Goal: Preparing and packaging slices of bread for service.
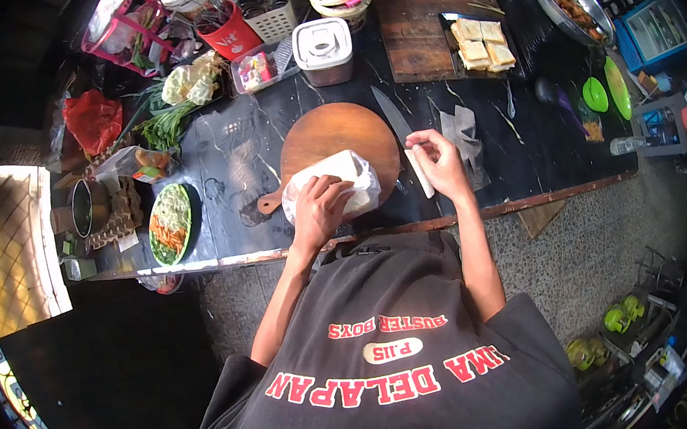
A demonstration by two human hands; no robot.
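A round wooden cutting board [334, 129] with a short handle lies before me near the table's front edge. On its near part sits a pale block [338, 163] in a clear plastic bag [368, 188]. My left hand [321, 203] grips the bag from above, fingers curled over it. To the right of the board lies a large knife [391, 114], its blade pointing away and its white handle [420, 175] towards me. My right hand [440, 163] is at that handle with fingers bent; whether it grips the handle cannot be told.
A dark wooden board [413, 37] at the back carries a tray of pale square slices [481, 43]. A steel bowl of food [573, 5] stands far right. A crumpled cloth [466, 139] lies by my right hand. Left are a vegetable plate [170, 226] and leafy greens [168, 127].
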